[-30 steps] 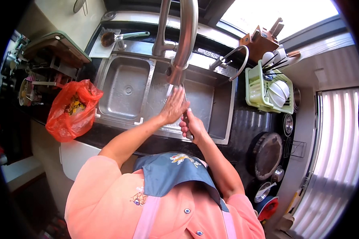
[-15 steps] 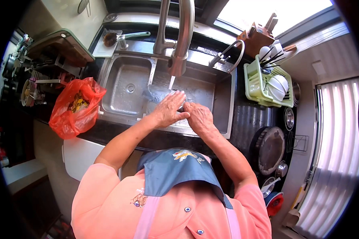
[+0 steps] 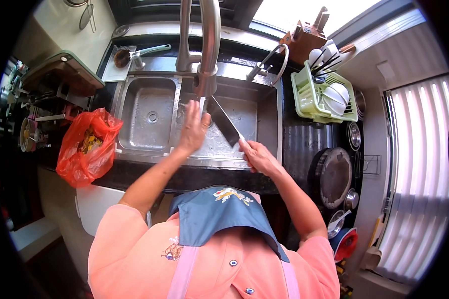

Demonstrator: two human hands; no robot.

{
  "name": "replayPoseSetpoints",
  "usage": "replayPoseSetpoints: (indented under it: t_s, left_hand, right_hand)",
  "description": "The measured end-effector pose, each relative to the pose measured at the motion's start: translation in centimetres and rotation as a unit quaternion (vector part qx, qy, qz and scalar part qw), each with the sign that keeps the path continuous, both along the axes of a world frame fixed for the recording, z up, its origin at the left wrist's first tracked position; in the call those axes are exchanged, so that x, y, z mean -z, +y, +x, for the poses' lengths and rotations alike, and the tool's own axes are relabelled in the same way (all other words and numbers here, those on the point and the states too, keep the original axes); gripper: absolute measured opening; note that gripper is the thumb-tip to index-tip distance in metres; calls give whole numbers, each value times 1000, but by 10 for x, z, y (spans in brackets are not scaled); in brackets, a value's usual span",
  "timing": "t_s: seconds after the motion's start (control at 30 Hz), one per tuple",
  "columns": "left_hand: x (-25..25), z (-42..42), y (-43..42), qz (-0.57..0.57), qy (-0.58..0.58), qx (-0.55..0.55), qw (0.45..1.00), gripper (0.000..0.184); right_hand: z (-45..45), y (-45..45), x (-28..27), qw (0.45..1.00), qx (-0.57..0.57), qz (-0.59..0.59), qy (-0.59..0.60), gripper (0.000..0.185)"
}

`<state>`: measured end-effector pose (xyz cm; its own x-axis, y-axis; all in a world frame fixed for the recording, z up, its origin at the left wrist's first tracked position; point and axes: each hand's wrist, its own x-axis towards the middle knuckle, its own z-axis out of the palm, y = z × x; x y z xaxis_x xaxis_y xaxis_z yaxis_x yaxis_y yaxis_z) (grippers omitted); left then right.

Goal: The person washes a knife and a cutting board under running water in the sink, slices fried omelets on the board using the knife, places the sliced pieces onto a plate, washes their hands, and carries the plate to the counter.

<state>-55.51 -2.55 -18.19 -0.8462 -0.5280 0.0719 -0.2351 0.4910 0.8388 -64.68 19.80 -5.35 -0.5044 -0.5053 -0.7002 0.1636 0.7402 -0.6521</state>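
My right hand [image 3: 258,156] is closed round the handle of a knife [image 3: 223,121], whose broad dark blade slants up and left over the right basin of the steel sink [image 3: 244,107]. Water runs from the faucet [image 3: 206,74] just beside the blade's tip. To the left of the blade, apart from it, my left hand [image 3: 193,130] is held flat near the stream with its thumb spread, holding nothing.
A red plastic bag [image 3: 88,149] with yellowish scraps stands left of the sink. At the right are a green dish rack [image 3: 304,99] with bowls, a knife block [image 3: 303,42] and a round dark pan [image 3: 335,178]. A brush [image 3: 121,58] lies behind the left basin.
My hands have moved apart. The knife, largely hidden under them half a second ago, now shows its blade right of the water. The whole view has shifted slightly.
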Motion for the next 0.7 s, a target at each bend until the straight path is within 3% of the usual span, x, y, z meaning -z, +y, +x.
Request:
replayPoseSetpoints:
  t_s: [0.07,0.13,0.17,0.27,0.37,0.47,0.53,0.7]
  left_hand:
    - [-2,-6,36,1,59,13,998,79]
    - [10,-16,57,-95,32,-14,995,76]
    - [16,-23,50,-36,63,-24,997,76]
    - [71,-49,4,-17,-4,-86,996,79]
    - [36,-55,-25,-48,-146,-119,981,89]
    - [36,-51,-16,-131,-133,-60,981,88]
    - [16,-33,0,-92,-43,19,995,90]
    - [7,-11,30,-37,-149,11,988,92]
  right_hand:
    - [9,-17,14,979,95,-58,-170,55]
    - [20,-33,19,960,128,-78,-238,50]
    - [28,-39,17,965,131,-70,-216,48]
    - [40,-33,19,953,146,-72,-255,48]
    - [49,-27,19,937,148,-90,-303,49]
    - [40,-36,30,912,196,-138,-333,48]
    - [30,-40,36,896,231,-165,-342,48]
    - [31,-30,44,912,209,-145,-322,47]
